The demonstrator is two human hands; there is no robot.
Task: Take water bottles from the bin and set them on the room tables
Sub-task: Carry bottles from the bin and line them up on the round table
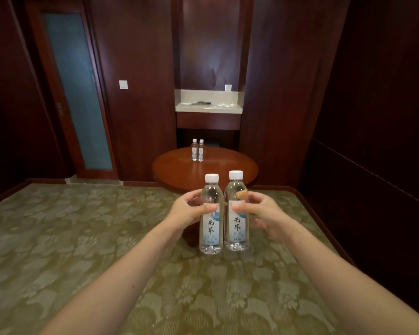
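I hold two clear water bottles with white caps and white-blue labels upright in front of me, side by side and nearly touching. My left hand (pixel 189 210) grips the left bottle (pixel 211 228) around its upper body. My right hand (pixel 259 211) grips the right bottle (pixel 236 226) the same way. Both bottles hang in the air above the patterned green carpet. Farther ahead, a round wooden table (pixel 228 170) carries two more bottles (pixel 197 151) standing together near its back left edge. No bin is in view.
Dark wood panelling surrounds the room. A door with a frosted glass panel (pixel 78 93) is at the left. Behind the table, a niche holds a pale counter (pixel 208 108) with small cups and a dark object. A dark wall runs along the right.
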